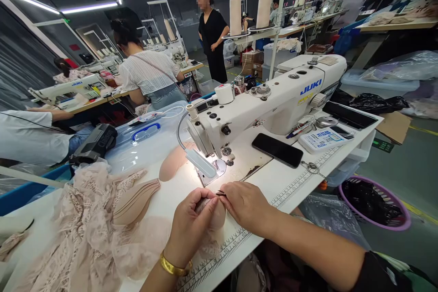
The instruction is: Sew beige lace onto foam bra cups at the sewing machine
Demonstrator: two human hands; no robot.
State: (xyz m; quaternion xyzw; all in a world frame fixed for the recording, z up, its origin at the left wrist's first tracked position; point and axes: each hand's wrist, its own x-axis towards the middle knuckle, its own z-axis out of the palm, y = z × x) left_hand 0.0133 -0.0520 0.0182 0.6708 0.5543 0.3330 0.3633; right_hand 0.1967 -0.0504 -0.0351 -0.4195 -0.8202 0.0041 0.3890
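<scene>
My left hand [192, 216], with a gold bangle on its wrist, pinches a small beige fabric piece [219, 218] between thumb and fingers. Close against it, my right hand [247, 206] is closed round a small dark metal tool [221, 193], mostly hidden by the fingers. Both hands are just in front of the white sewing machine [270, 96], near its lit needle area. Beside the needle plate lies a beige cup pad [174, 163]. To the left, a stack of beige cup pads [136, 201] rests on beige lace fabric [82, 232].
A black phone [277, 149] and a white box [320, 139] lie right of the machine's needle. A ruler strip [290, 188] runs along the table's front edge. A clear plastic lid [126, 148] is behind the pads. A purple basket [404, 223] stands at right. Several people are farther back.
</scene>
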